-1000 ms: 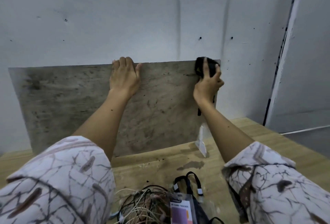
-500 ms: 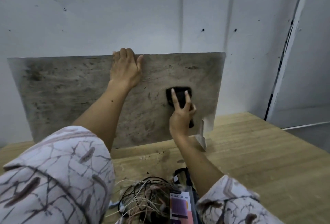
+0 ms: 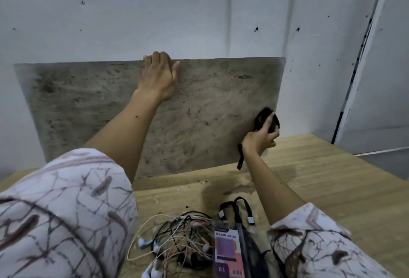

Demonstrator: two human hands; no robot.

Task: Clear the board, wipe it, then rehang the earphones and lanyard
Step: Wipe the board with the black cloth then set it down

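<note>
The left hand [image 3: 159, 78] hooks its fingers over the top edge of the board [image 3: 106, 111], which leans against the far wall. The right hand [image 3: 260, 139] grips a black cloth [image 3: 264, 117] against the board's right edge. Earphones [image 3: 177, 240] and lanyard [image 3: 238, 213] lie on the near surface [image 3: 332, 178].

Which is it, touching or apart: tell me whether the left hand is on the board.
Touching. The head view shows the left hand lying flat on the board, its fingers hooked over the top edge, with no gap showing.
</note>
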